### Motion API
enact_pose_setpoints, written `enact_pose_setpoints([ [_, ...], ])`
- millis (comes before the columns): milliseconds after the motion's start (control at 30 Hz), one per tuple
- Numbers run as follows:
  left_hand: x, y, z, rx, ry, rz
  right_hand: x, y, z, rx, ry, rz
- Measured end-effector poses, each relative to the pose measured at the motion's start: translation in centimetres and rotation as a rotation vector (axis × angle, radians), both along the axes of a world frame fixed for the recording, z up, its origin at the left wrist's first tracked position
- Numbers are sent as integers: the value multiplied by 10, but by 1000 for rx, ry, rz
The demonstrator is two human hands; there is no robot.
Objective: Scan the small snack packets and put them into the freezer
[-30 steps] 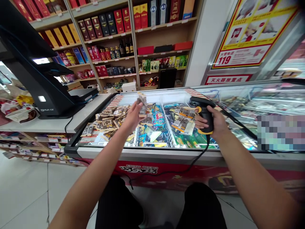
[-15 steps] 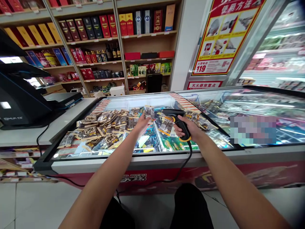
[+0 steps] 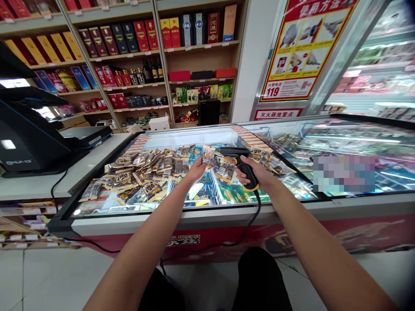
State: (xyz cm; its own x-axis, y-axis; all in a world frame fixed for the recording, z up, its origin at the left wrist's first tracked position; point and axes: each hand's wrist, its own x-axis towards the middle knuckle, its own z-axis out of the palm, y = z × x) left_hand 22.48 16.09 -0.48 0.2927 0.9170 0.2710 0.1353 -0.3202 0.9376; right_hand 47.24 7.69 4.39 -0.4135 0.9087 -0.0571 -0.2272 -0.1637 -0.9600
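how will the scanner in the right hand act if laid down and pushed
The scanner is probably stiff, judging by its moulded black and yellow body. Its pistol shape suggests it would tip onto a side. The attached cable would likely drag or tug.

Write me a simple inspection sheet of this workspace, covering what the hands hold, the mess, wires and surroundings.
Surface: long display case, its front rim grey.
Things in use: small packet; black-and-yellow handheld scanner, its front end near the small packet.
Clutter: loose packets piled unevenly across the case's left part.
Grips: left grip holds the small packet; right grip wraps the scanner's handle.
Cables: scanner cable hangs before the case; dark cable drops off the counter.
Surroundings: stocked shelves behind, poster at right.
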Motion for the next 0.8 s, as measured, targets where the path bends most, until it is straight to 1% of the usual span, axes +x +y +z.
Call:
enact_pose_setpoints([
  [67,-1,-2,3,-49,-15,-37,0,0,0,7,13,8],
  [100,-1,-4,5,-67,-12,-30,0,1,0,9,16,11],
  [167,-2,-8,9,-86,24,13,-1,1,-1,7,18,19],
  [300,-3,-16,16,-132,50,50,2,1,-2,-2,43,31],
  [467,3,-14,24,-208,-8,174,9,4,2,37,203,-42],
  [567,20,-5,37,-227,-42,200,16,4,6,65,323,-94],
  [633,39,0,49,-222,3,202,22,2,9,69,416,-117],
  [733,75,9,62,-117,116,185,33,-3,9,73,586,-167],
  [800,97,14,65,-41,197,171,40,-6,6,85,727,-179],
])
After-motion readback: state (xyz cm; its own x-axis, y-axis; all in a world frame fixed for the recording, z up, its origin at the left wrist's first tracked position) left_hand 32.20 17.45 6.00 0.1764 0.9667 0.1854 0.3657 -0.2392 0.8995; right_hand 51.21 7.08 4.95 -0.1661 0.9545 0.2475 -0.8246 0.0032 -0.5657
